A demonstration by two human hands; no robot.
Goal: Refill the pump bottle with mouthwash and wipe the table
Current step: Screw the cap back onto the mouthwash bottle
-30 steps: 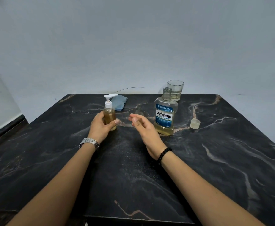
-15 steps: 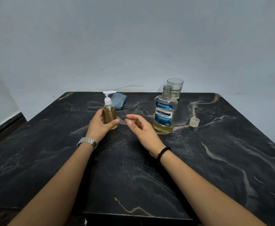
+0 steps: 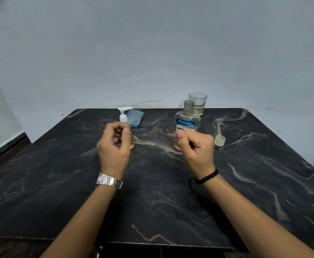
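While both my hands hang curled and empty, the blue cloth [image 3: 135, 117] lies flat behind the pump bottle [image 3: 125, 121], nearer my left hand [image 3: 114, 146] than my right hand [image 3: 196, 148]

Single head-worn wide-angle view, from the near edge of the black marble-patterned bench [image 3: 171, 202], facing forward and down toward the far edge and the plain grey wall [image 3: 152, 53]. Close range: forearms enter from the bottom corners, whole benchtop in frame. No second view.
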